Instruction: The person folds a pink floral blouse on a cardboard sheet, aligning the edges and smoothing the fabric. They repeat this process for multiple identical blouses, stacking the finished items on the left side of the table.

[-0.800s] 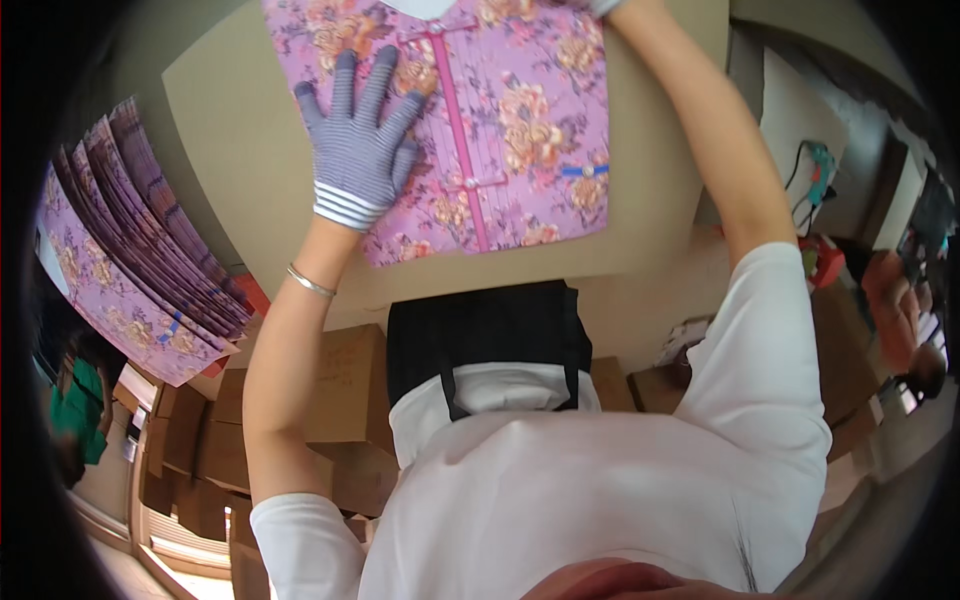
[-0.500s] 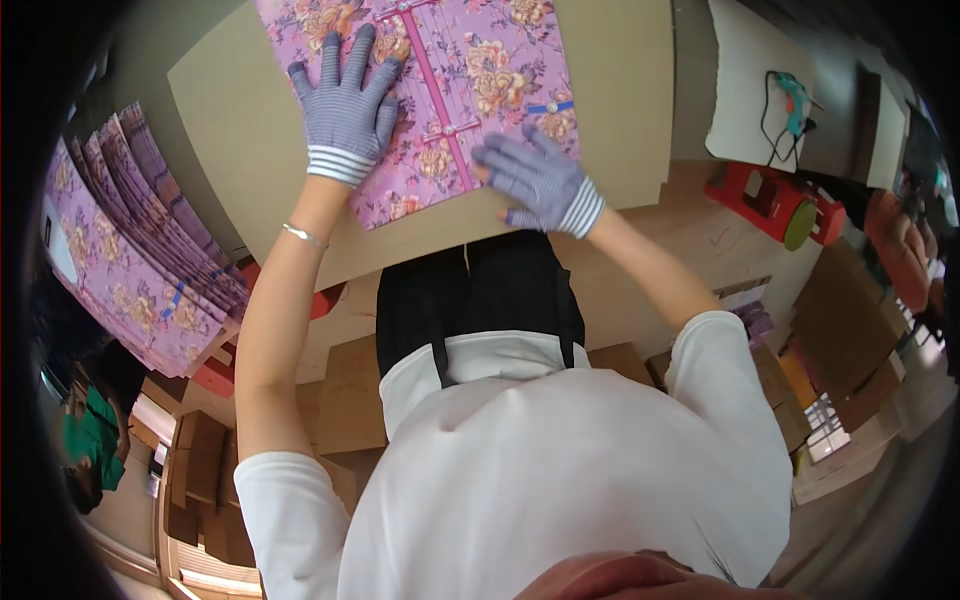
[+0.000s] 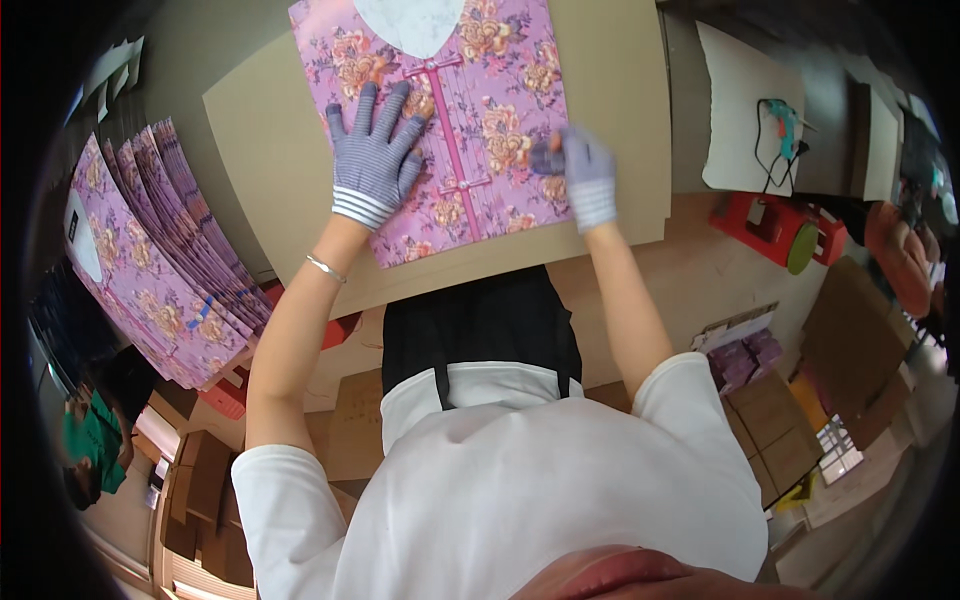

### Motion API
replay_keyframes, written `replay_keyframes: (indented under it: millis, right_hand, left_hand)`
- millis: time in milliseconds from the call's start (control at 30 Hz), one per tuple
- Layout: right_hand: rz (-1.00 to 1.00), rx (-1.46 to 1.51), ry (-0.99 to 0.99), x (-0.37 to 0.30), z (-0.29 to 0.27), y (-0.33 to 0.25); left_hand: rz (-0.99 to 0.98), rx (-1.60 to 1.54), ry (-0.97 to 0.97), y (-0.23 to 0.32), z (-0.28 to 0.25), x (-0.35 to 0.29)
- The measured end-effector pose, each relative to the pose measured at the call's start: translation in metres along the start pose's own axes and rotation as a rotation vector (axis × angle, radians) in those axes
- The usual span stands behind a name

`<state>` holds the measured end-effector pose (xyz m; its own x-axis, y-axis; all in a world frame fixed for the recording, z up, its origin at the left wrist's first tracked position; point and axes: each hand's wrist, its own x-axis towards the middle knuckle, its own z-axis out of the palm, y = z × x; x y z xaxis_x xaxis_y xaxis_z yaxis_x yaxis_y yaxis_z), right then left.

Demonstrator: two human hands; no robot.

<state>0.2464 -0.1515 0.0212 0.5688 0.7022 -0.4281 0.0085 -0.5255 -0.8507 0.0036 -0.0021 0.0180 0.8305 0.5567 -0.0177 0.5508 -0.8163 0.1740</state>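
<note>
A flat pink floral piece (image 3: 505, 140), shaped like a garment front, lies before me. It has a white neck area (image 3: 418, 28), a dark pink centre strip (image 3: 447, 125) and small crosswise bows. My left hand (image 3: 375, 160), in a striped grey-blue glove, rests flat on its left part with fingers spread. At the piece's right edge is my right hand (image 3: 583, 172), gloved alike and blurred. Its fingers are curled inward, and what lies in or under them is hidden. The blue band seen there earlier is covered.
Brown board (image 3: 625, 110) lies under the piece. At left leans a stack of similar floral pieces (image 3: 150, 290). On the right are a teal glue gun (image 3: 782, 122) with a black cord on a white sheet (image 3: 735, 90), a red stool (image 3: 765, 225) and cardboard boxes (image 3: 770, 430).
The floral piece sits lower in the picture, showing its white neck area. My left hand stays flat on it. My right hand has moved from its lower part to the right edge, and its fingers have curled.
</note>
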Motion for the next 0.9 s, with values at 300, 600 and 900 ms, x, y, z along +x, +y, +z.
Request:
replay_keyframes:
  millis: [300,600,900]
  right_hand:
    - [0.039,0.216,-0.088,0.243,0.067,-0.104]
    - [-0.247,0.412,-0.191,0.330,0.062,-0.107]
    - [-0.374,-0.354,0.163,0.118,-0.002,-0.050]
  left_hand:
    - [-0.035,-0.142,-0.043,-0.001,-0.008,0.004]
    - [-0.046,-0.215,-0.012,-0.003,-0.006,0.004]
    - [-0.346,-0.325,0.570,-0.011,0.021,-0.014]
